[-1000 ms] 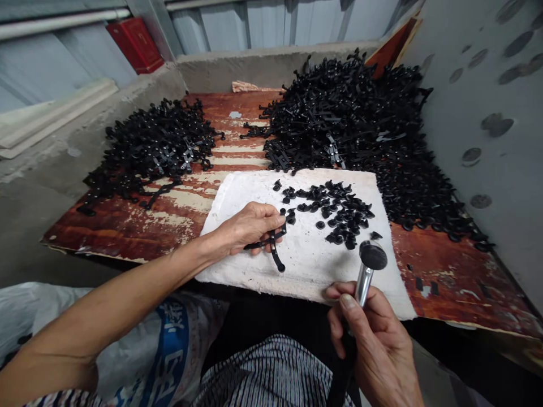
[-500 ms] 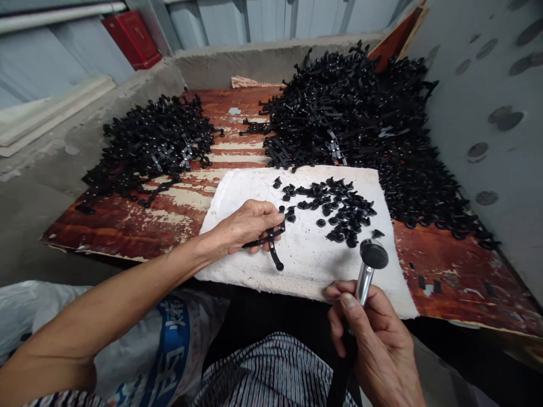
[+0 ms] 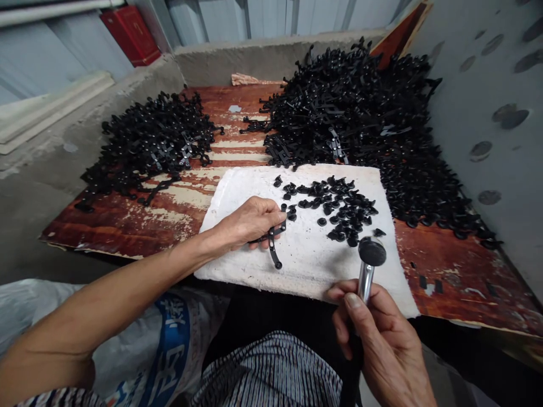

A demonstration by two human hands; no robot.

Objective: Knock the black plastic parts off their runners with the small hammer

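My left hand (image 3: 248,223) rests on a white slab (image 3: 305,260), its fingers closed on a black cross-shaped plastic part (image 3: 272,243) that lies flat on the slab. My right hand (image 3: 382,339) grips the handle of a small metal hammer (image 3: 368,265), held upright near the slab's front edge with its round head raised. Several small black caps (image 3: 337,206) are scattered on the slab just right of my left hand's fingertips.
A worn red board (image 3: 139,220) carries the slab. A pile of black cross parts (image 3: 148,144) lies at the left and a much larger heap (image 3: 365,124) at the back right. A grey wall (image 3: 487,113) stands to the right. A printed sack (image 3: 139,350) lies by my lap.
Almost nothing has moved. My left hand stays on the cross part and my right hand keeps the hammer raised; the view has shifted slightly.
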